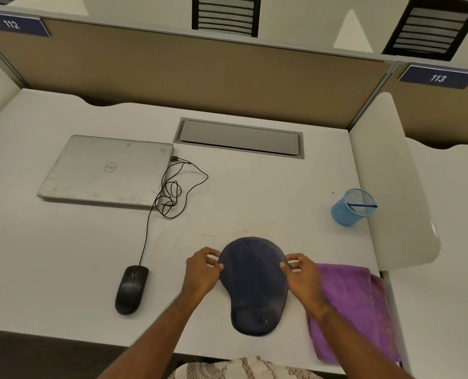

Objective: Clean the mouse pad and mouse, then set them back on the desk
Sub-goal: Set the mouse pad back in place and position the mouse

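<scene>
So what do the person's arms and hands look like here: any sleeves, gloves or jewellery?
Both forearms are bare as far as the frame shows, with no sleeves in view. The left hand and right hand wear no gloves, and no rings or watch are visible. A cream patterned garment shows at the bottom edge.

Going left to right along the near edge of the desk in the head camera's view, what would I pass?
Black mouse → left hand → dark blue mouse pad → right hand → purple cloth.
</scene>
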`<action>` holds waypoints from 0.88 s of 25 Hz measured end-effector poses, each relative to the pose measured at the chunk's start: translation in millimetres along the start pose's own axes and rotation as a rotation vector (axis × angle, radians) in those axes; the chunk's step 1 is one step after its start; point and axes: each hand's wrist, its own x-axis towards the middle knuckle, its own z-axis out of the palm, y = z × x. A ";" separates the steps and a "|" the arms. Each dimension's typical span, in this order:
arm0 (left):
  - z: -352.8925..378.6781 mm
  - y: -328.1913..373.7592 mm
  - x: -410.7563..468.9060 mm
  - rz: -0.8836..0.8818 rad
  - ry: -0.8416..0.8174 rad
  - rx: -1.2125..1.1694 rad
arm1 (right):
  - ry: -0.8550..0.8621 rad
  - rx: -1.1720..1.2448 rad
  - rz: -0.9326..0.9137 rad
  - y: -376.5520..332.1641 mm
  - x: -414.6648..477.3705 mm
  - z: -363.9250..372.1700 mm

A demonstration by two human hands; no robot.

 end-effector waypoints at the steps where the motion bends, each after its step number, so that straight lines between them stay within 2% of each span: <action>1: -2.6 8.0 6.2 0.019 0.014 -0.018 | 0.020 0.024 -0.004 -7.1 7.8 -1.7; 12: -16.5 93.5 92.1 0.172 0.136 0.013 | 0.135 -0.005 -0.071 -82.4 110.9 -5.1; 22: -1.8 83.7 116.1 0.118 0.035 0.118 | 0.070 -0.169 -0.019 -82.3 129.7 6.5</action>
